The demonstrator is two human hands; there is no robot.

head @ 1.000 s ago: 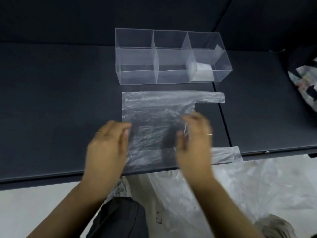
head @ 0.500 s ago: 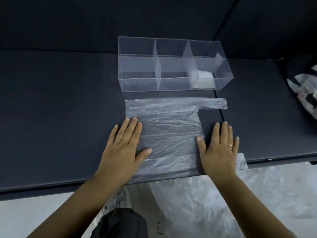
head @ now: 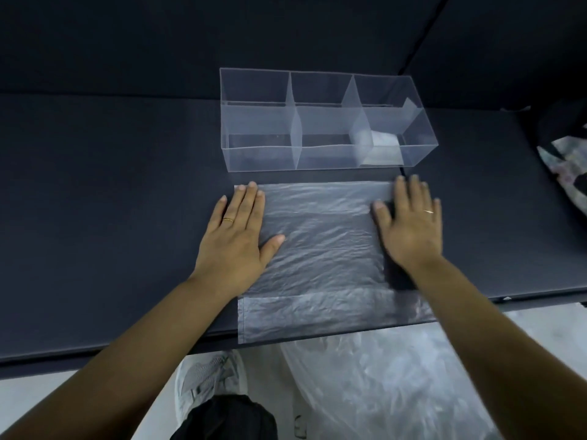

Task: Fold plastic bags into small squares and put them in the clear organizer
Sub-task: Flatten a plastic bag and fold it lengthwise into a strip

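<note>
Plastic bag (head: 320,242) is laid flat on tabletop (head: 111,217), 6 o'clock of clear organizer (head: 263,157). It is pressed by left hand (head: 236,236) at 9 o'clock edge and right hand (head: 409,227) at 3 o'clock, both flat, nothing gripped. Judged light, limp, slippery; best pinched at corners.

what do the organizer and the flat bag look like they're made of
Organizer: rigid clear plastic, probably acrylic, glossy; its walls are see-through with crisp bright edges. Bag: thin translucent plastic film, likely polyethylene, faintly shiny; fine wrinkles show and the dark table reads through it.
</note>
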